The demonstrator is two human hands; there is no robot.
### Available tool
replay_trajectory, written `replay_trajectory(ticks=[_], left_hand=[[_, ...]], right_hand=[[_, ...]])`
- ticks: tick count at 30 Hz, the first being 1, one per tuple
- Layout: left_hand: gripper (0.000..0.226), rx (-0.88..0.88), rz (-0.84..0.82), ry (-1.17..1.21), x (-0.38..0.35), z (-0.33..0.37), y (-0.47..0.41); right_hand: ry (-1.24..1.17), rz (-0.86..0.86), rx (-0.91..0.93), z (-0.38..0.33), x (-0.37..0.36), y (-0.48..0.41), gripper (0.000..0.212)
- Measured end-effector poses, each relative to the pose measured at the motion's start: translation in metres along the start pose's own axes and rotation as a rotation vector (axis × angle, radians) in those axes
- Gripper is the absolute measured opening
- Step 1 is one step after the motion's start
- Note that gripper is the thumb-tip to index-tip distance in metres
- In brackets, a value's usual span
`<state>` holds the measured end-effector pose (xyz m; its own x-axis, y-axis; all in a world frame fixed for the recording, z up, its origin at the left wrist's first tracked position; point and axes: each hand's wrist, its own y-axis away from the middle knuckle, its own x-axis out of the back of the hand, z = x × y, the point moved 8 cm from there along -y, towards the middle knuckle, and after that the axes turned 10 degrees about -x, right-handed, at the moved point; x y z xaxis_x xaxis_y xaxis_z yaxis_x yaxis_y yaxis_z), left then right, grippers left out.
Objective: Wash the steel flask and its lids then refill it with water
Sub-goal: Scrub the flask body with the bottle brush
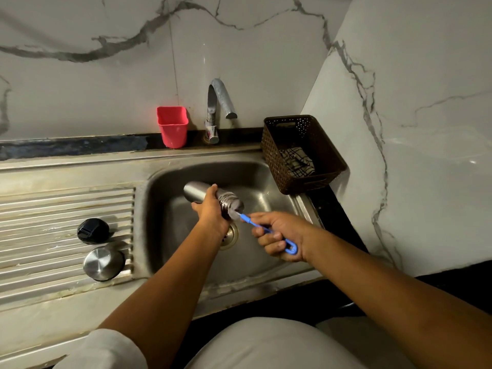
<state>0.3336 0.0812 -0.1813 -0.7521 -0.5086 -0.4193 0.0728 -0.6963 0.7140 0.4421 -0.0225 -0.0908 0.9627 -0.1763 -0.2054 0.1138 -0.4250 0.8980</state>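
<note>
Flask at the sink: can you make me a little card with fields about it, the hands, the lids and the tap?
flask: steel, on its side over the sink, open
left hand: grips the flask
right hand: holds blue brush, bristles at flask's mouth
lids: black lid and steel lid on the drainboard
tap: no water showing

Dim, grainy light overall. Small glare spot on marble wall (472, 161) at 3 o'clock. Straight lines bow near edges.
</note>
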Motion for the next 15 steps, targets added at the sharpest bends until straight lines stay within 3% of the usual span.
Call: replay_trajectory(ticks=[3,5,9,15], left_hand=[[0.092,-0.04,0.031,-0.061,0.009,0.001,-0.012],[0.091,-0.059,0.072,-0.095,0.015,0.005,-0.019],[0.096,-0.059,0.124,-0.119,0.02,0.005,-0.026],[0.087,-0.02,0.033,-0.219,0.004,-0.006,-0.02]], right_hand=[[0.974,0.457,0.421,-0.028,-0.009,0.021,0.03],[1.437,0.619,0.546,-0.035,-0.026,0.04,0.028],[1.72,0.733,0.588,-0.035,-0.03,0.063,0.031],[1.86,0.777,0.732,-0.039,-0.054,0.057,0.044]])
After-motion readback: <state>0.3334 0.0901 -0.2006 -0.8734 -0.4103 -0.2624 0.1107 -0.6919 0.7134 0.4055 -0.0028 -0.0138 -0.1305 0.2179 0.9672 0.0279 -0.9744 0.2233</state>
